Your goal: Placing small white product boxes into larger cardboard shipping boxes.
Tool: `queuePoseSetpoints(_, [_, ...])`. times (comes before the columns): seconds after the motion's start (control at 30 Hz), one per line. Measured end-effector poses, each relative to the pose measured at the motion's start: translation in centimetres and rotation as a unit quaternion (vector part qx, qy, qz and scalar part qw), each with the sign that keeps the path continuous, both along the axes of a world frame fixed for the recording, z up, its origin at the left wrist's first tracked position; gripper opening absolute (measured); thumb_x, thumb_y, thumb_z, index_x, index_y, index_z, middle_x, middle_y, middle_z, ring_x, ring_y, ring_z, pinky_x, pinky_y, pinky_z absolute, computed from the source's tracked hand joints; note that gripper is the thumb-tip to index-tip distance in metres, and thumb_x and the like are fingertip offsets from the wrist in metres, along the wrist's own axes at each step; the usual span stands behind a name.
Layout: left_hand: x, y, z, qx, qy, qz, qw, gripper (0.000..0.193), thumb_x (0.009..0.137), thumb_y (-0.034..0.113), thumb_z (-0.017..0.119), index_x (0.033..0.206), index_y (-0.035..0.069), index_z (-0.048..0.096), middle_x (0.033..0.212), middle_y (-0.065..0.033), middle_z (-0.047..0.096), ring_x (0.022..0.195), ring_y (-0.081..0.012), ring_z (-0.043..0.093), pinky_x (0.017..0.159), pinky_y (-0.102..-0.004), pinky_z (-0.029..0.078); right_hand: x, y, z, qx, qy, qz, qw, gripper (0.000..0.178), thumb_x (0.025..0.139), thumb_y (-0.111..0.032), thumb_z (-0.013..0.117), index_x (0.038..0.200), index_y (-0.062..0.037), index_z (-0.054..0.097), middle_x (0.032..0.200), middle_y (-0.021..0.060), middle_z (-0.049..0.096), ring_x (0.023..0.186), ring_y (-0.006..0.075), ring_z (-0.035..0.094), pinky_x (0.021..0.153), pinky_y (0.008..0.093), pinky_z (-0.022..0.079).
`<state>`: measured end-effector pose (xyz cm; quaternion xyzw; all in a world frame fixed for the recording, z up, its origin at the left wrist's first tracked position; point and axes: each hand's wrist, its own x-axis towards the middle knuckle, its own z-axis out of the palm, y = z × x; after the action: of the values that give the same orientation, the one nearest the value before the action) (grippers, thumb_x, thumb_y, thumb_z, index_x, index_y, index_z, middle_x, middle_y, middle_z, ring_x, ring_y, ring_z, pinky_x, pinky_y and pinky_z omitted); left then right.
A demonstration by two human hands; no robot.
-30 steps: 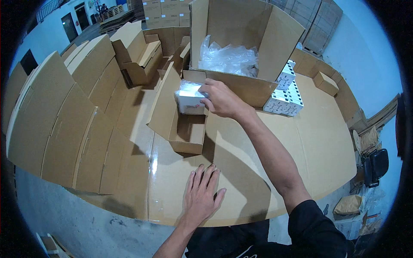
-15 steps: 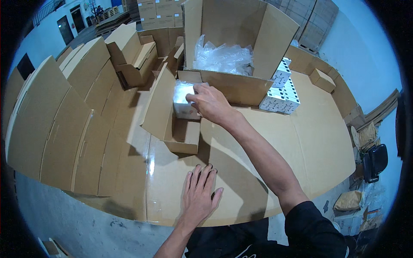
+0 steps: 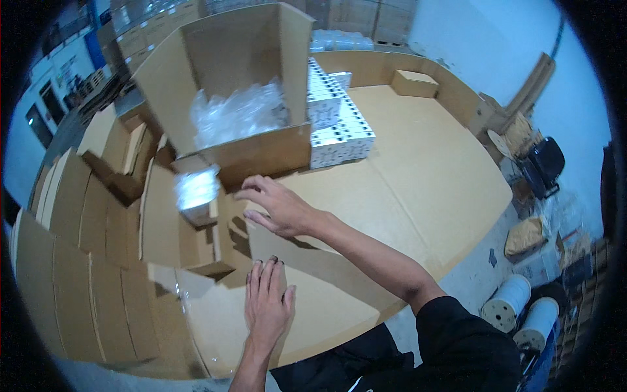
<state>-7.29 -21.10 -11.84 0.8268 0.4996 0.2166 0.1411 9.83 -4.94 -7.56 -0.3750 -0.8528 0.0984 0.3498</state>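
My right hand [image 3: 279, 208] hovers above the cardboard-covered table [image 3: 339, 228] with its fingers apart and nothing in them. Just left of it stands a small open cardboard box [image 3: 161, 225], its tall flap raised. In the back part of that box sits a shiny plastic-wrapped block [image 3: 197, 191], apart from my hand. My left hand [image 3: 266, 304] lies flat on the table nearer to me, fingers stretched out. Behind the small box is a large open carton [image 3: 264, 151] filled with crumpled clear plastic bags [image 3: 241, 114].
White patterned boxes [image 3: 341, 144] are stacked right of the large carton. Several flat-sided cardboard boxes [image 3: 72, 274] line the left side. A closed brown box [image 3: 415, 83] sits at the far right, by the cardboard rim. White spools [image 3: 508, 300] and a black chair [image 3: 542, 163] stand beyond the table.
My right hand has come off the wrapped block and moved right, its fingers spreading. The view has swung to the right. My left hand still rests on the table.
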Motion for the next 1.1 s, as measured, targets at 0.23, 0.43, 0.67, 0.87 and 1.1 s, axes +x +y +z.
queuePoseSetpoints(0.23, [6.2, 9.2, -0.5, 0.053, -0.038, -0.041, 0.997, 0.048, 0.089, 0.013, 0.068, 0.134, 0.002, 0.055, 0.143, -0.0166, 0.051, 0.138, -0.0396, 0.041, 0.117, -0.0483, 0.033, 13.5, -2.6, -1.4, 0.039, 0.072, -0.054, 0.995, 0.016, 0.092, -0.008, 0.065, 0.108, -0.0041, 0.066, 0.106, 0.0121, 0.065, 0.094, 0.0278, 0.065, 0.079, 0.0376, 0.055])
queuePoseSetpoints(0.43, [8.6, 16.0, -0.5, 0.04, -0.099, -0.057, 0.993, 0.035, 0.087, 0.008, 0.068, 0.121, 0.001, 0.062, 0.135, -0.0166, 0.057, 0.132, -0.0372, 0.048, 0.114, -0.0462, 0.036, 24.4, 1.0, 0.8, 0.001, 0.237, -0.306, 0.922, 0.014, 0.086, -0.002, 0.062, 0.099, -0.0022, 0.066, 0.098, 0.0143, 0.064, 0.087, 0.0276, 0.066, 0.075, 0.0369, 0.053])
queuePoseSetpoints(0.67, [8.4, 16.1, -0.7, 0.047, -0.064, -0.053, 0.995, 0.037, 0.084, 0.006, 0.069, 0.12, 0.002, 0.062, 0.133, -0.0164, 0.059, 0.131, -0.0392, 0.049, 0.113, -0.0484, 0.037, 33.7, 16.7, -1.1, -0.02, 0.059, -0.312, 0.948, 0.027, 0.085, -0.01, 0.061, 0.111, -0.0043, 0.064, 0.112, 0.0184, 0.061, 0.111, 0.0377, 0.059, 0.1, 0.0466, 0.047])
queuePoseSetpoints(0.87, [10.2, 16.4, 0.5, 0.06, -0.055, -0.058, 0.995, 0.027, 0.094, 0.012, 0.062, 0.12, 0.003, 0.065, 0.13, -0.0188, 0.061, 0.126, -0.0405, 0.053, 0.11, -0.0493, 0.04, 35.8, 27.1, -2.7, -0.042, 0.033, -0.339, 0.939, 0.056, 0.085, -0.01, 0.063, 0.14, -0.0114, 0.05, 0.142, 0.0219, 0.049, 0.133, 0.0387, 0.046, 0.113, 0.0458, 0.04])
queuePoseSetpoints(1.1, [10.9, 16.9, 1.5, 0.039, -0.041, -0.04, 0.998, 0.027, 0.092, 0.008, 0.062, 0.118, 0.001, 0.063, 0.129, -0.0195, 0.062, 0.126, -0.0418, 0.053, 0.109, -0.05, 0.041, 34.8, 32.2, -1.8, -0.065, -0.065, -0.385, 0.918, 0.072, 0.081, -0.007, 0.068, 0.148, -0.0164, 0.044, 0.158, 0.0087, 0.038, 0.133, 0.039, 0.047, 0.111, 0.0448, 0.043])
